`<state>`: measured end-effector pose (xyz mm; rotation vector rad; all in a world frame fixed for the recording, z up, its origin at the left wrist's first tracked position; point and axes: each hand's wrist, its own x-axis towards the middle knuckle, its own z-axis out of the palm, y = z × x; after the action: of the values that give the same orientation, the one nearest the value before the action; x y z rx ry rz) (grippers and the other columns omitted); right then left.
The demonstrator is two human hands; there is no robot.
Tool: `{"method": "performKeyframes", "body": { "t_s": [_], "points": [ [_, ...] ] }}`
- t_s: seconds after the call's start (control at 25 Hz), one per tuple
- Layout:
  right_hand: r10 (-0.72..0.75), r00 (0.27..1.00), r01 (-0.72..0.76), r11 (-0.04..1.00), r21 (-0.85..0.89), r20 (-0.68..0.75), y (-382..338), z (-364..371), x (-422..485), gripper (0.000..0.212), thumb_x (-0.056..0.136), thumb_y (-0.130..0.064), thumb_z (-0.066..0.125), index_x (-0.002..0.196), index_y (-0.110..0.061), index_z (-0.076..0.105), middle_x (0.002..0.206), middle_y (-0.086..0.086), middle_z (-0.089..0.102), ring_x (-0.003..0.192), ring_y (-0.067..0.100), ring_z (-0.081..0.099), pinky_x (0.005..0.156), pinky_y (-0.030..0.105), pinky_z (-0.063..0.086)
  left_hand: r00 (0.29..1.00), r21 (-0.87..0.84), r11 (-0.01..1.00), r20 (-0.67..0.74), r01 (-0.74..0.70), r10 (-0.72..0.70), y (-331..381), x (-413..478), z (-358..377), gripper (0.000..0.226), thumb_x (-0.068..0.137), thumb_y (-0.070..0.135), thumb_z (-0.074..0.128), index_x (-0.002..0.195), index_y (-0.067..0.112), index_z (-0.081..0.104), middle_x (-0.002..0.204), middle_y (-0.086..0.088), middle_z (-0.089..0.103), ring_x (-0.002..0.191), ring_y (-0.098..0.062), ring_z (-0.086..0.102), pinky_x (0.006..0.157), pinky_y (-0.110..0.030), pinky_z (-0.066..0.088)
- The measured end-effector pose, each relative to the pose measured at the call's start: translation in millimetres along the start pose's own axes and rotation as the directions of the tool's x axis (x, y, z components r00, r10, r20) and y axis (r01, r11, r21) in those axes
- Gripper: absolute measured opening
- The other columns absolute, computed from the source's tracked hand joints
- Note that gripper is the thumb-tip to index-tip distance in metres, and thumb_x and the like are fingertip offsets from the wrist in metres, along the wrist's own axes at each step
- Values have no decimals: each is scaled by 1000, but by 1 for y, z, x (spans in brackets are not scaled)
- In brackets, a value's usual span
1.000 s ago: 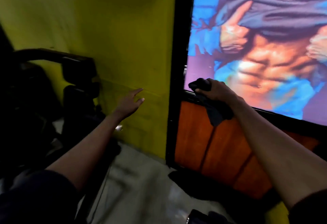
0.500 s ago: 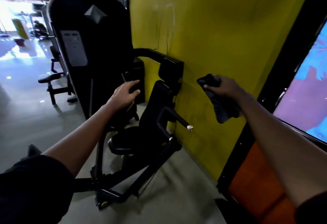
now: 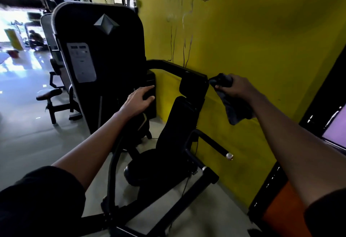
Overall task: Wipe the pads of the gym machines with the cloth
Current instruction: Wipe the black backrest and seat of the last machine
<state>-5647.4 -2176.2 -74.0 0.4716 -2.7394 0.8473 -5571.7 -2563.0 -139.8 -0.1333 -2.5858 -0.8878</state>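
A black gym machine stands against the yellow wall, with a tall back pad (image 3: 179,122), a small head pad (image 3: 192,87) above it and a round seat pad (image 3: 142,169) below. My right hand (image 3: 237,87) grips a dark cloth (image 3: 234,105), whose free end hangs down; the hand is just right of the head pad. My left hand (image 3: 138,100) hovers left of the back pad with fingers loosely bent, and I cannot tell whether it touches the machine part behind it.
The machine's black weight-stack cover (image 3: 101,64) rises at the left. A handle bar (image 3: 213,145) with a metal tip juts toward the wall. The yellow wall (image 3: 262,40) is close on the right. Another bench (image 3: 49,94) stands farther left on the shiny floor.
The view swung left from the mural to the machine and came closer. My right hand with the cloth moved up next to the head pad; my left hand stayed extended.
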Motion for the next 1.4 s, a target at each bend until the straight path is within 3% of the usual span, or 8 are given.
{"method": "performKeyframes", "body": {
  "t_s": [0.12, 0.6, 0.76, 0.92, 1.2, 1.4],
  "points": [
    [33, 999, -34, 999, -25, -19, -4, 20, 27, 47, 90, -53, 66, 120, -17, 59, 115, 9, 64, 103, 31, 61, 86, 50, 53, 997, -19, 999, 63, -34, 35, -23, 42, 7, 54, 96, 39, 56, 148, 31, 41, 151, -3, 43, 140, -22, 38, 115, -49, 32],
    [133, 988, -141, 984, -112, -79, -6, 98, 180, 51, 89, -53, 68, 118, -13, 59, 111, 13, 65, 99, 33, 62, 81, 48, 55, 981, -53, 994, 165, -97, 104, -130, 201, 18, 62, 90, 50, 49, 149, 31, 40, 153, -2, 41, 143, -23, 34, 116, -54, 29],
    [235, 961, -255, 957, -137, -146, -11, 128, 211, 51, 87, -53, 69, 115, -12, 58, 109, 13, 65, 98, 34, 62, 75, 43, 53, 962, -131, 978, 198, -163, 187, -167, 260, 24, 52, 99, 33, 55, 149, 28, 41, 154, -5, 39, 143, -24, 33, 119, -44, 26],
    [321, 926, -357, 916, -185, -199, -13, 158, 229, 51, 87, -50, 71, 114, -9, 56, 107, 16, 64, 96, 35, 63, 66, 34, 40, 925, -212, 946, 238, -247, 295, -190, 310, 44, 50, 100, 29, 56, 148, 26, 43, 154, -2, 40, 143, -21, 34, 114, -34, 27],
    [405, 884, -461, 837, -294, -234, 14, 188, 281, 62, 88, -57, 66, 130, -15, 50, 121, 18, 54, 110, 39, 56, 85, 45, 51, 889, -264, 912, 257, -314, 380, -198, 385, 98, 50, 99, 30, 58, 147, 27, 44, 152, 0, 44, 141, -20, 38, 114, -37, 31],
    [352, 893, -444, 796, -412, -282, 59, 203, 348, 61, 90, -55, 63, 136, -19, 46, 128, 14, 50, 118, 38, 49, 84, 49, 51, 896, -229, 925, 262, -304, 359, -205, 433, 166, 51, 99, 29, 58, 148, 25, 43, 152, 0, 43, 142, -20, 37, 114, -39, 32]
  ]
}}
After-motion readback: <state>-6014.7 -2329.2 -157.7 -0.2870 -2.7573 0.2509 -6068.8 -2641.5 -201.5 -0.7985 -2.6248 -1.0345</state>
